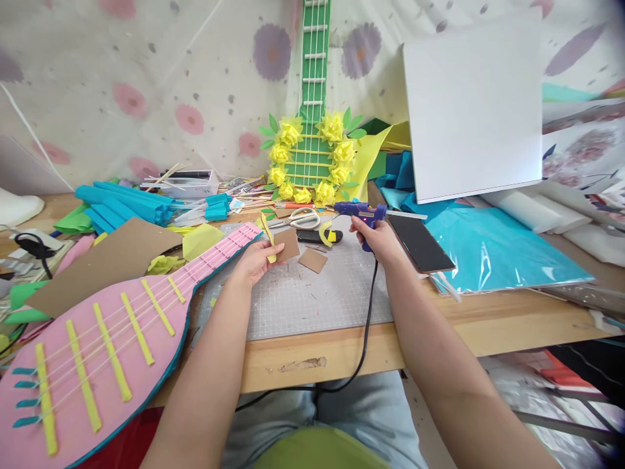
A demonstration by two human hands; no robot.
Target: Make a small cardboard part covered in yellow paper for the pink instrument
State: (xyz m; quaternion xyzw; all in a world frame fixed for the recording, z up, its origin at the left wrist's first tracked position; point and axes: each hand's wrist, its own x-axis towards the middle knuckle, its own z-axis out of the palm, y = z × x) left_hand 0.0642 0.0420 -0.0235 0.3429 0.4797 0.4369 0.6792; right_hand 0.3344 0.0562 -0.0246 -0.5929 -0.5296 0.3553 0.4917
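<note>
My right hand (378, 240) is wrapped round the handle of a blue glue gun (359, 210), whose nozzle points left and whose black cord (367, 319) hangs over the table edge. A white glue stick (407, 215) sticks out of its back. My left hand (256, 259) pinches a small brown cardboard square (287, 245) together with a yellow paper strip (268, 236). A second cardboard piece (313, 260) lies on the grey cutting mat (317, 303). Near it are a black-and-yellow utility knife (312, 236), a curved yellow strip (325, 231) and white-handled scissors (300, 218).
A pink paper instrument (110, 326) with yellow bars lies at the left. Behind the mat stands a green one (312, 153) with yellow flowers. A phone (420, 242), blue wrapped sheets (498, 247) and a white board (473, 107) are at the right. Blue paper rolls (127, 202) lie back left.
</note>
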